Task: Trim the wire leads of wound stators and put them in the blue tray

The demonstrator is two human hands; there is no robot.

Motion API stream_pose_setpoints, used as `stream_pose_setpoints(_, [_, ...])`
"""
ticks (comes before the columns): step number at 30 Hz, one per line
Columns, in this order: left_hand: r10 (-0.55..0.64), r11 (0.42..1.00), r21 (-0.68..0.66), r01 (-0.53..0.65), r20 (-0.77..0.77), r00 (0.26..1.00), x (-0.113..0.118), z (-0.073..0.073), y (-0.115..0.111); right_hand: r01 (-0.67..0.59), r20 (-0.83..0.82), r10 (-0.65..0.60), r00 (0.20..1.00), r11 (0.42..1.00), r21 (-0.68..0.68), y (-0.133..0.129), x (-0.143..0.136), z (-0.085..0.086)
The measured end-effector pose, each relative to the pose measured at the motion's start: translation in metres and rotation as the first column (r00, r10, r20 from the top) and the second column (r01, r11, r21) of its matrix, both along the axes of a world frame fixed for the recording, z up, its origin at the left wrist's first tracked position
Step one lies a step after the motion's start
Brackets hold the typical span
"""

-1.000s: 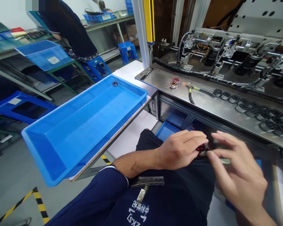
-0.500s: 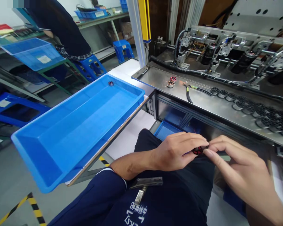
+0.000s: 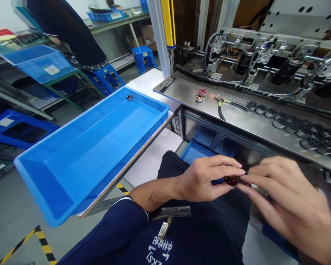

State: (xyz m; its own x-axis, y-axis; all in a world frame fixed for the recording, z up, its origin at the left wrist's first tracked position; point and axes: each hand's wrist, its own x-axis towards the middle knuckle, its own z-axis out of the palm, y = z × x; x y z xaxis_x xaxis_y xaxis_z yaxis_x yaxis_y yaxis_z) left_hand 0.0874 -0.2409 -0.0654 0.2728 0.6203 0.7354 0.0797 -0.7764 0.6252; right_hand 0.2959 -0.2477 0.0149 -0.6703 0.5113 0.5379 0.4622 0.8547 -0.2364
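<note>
Over my lap, my left hand grips a small round motor stator, dark with red parts, between thumb and fingers. My right hand is pinched at the stator's right side, slightly blurred. What lies between its fingertips is too small to make out. Beyond the hands, the metal worktop carries a copper-wound stator with a loose wire end and a red-topped one behind it. Another stator lies in the far end of the long blue tray.
Side cutters with green-black handles lie on the worktop, left of several dark ring-shaped parts. Behind stands a machine with clamps and cables. A pen-like tool lies at the worktop's left end. A seated person is at far left.
My right hand has shifted and its fingers have straightened somewhat at the stator's edge. The stator has tipped a little, showing more of its red face. My left hand stays nearly in place.
</note>
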Motion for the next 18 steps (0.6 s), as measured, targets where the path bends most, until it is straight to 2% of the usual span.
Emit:
stream_pose_setpoints(2, [-0.016,0.999,-0.039,0.017,0.039,0.999,-0.001,0.001,0.001,-0.057,0.038,0.056,0.998,0.998,0.019,0.004,-0.001,-0.001])
stream_pose_setpoints(5, [-0.052,0.988,-0.139,0.069,0.120,0.991,-0.004,0.003,0.002,-0.065,0.008,0.065,0.998,0.998,-0.022,0.010,0.008,-0.006])
stream_pose_setpoints(10, [-0.086,0.937,-0.315,0.151,0.211,0.974,-0.005,0.002,0.003,-0.104,-0.016,0.103,0.995,0.992,-0.069,0.012,0.017,-0.011])
stream_pose_setpoints(13, [-0.131,0.878,-0.416,0.239,0.272,0.953,-0.003,0.000,0.002,-0.099,-0.002,0.099,0.995,0.993,-0.061,0.012,0.015,-0.010])
stream_pose_setpoints(18, [-0.199,0.734,-0.537,0.417,0.417,0.887,-0.002,-0.001,0.002,-0.087,-0.065,0.081,0.995,0.991,-0.100,0.013,0.008,-0.007])
